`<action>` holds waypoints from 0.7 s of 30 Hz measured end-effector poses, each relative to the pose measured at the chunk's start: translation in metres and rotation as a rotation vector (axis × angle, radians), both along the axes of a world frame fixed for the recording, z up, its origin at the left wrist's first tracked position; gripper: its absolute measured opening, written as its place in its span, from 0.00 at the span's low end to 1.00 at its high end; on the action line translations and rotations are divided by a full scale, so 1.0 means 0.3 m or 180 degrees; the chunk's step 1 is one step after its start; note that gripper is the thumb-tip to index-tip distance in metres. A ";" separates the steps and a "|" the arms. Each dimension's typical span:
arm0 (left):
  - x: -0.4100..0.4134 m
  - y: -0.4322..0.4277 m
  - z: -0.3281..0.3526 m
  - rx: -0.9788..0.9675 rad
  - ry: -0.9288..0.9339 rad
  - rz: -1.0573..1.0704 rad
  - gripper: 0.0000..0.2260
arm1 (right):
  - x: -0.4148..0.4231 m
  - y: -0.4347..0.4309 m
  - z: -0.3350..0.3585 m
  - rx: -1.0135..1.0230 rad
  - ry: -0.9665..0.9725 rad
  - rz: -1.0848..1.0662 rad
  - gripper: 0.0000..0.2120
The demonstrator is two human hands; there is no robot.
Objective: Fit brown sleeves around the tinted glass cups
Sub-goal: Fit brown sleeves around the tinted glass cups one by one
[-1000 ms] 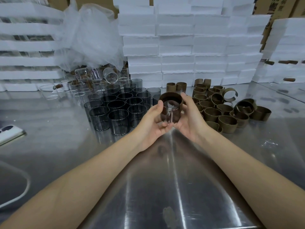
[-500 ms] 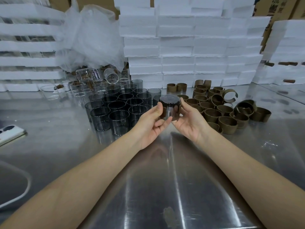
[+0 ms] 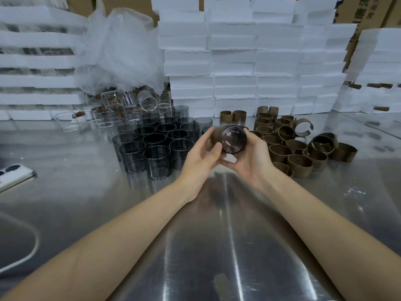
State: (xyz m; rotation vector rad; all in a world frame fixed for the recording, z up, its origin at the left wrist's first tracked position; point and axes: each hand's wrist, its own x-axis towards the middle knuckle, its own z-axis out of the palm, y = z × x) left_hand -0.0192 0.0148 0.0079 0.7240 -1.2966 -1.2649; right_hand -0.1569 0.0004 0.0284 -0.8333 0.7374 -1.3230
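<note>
From my head view, my left grip and my right grip meet over the table and hold one tinted cup between them, lifted off the steel. The left thumb lies against its near edge with the fingers curled over the far side, and the right palm cups it from the right. My right fingers are hidden behind the glass, and my left fingertips are blurred. A brown sleeve shows only as a blurred strip on the cup's left side, and I cannot tell how far round it reaches or whether it sits fully home. The cup's round end faces me, so its wall is mostly out of sight. Half a second ago it stood nearly upright between my grips with its side toward me. Now it is tipped over, and my hands sit slightly farther right. Left of my hands stand the other tinted cups in close rows, with clear glasses behind them, partly under a crumpled plastic bag. To the right lies the heap of loose sleeves, none of it shifted. White foam blocks wall off the back. A phone is cut off at the left edge. Cardboard boxes at the top right carry dark printing that is cropped and too blurred to read.
</note>
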 end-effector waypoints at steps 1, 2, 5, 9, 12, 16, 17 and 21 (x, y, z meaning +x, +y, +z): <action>-0.004 0.004 0.000 -0.0112 -0.0086 0.0075 0.32 | -0.004 0.002 0.002 -0.0022 -0.0005 0.0020 0.19; -0.007 0.006 -0.001 -0.0216 -0.0162 0.0135 0.34 | -0.006 0.004 0.005 -0.0081 -0.0027 0.0028 0.18; -0.004 -0.001 -0.006 -0.0446 -0.0337 0.0408 0.36 | 0.005 0.010 0.012 -0.0356 -0.0121 -0.0078 0.16; -0.001 -0.009 -0.004 -0.0417 -0.0195 0.0705 0.38 | 0.018 0.010 0.005 -0.0769 0.0177 -0.0412 0.19; -0.003 -0.012 -0.001 -0.0419 -0.0159 0.0801 0.38 | 0.019 0.008 0.005 -0.0820 0.0286 -0.0496 0.20; 0.000 -0.014 -0.005 -0.0400 -0.0185 0.0837 0.37 | 0.017 0.001 0.001 -0.0748 0.0349 -0.0535 0.19; 0.001 -0.015 -0.006 -0.0382 -0.0201 0.0844 0.37 | 0.019 0.000 0.000 -0.0742 0.0379 -0.0524 0.17; 0.008 -0.013 -0.001 -0.0299 -0.0230 0.0911 0.33 | 0.027 0.005 -0.009 -0.0811 0.0894 -0.0419 0.11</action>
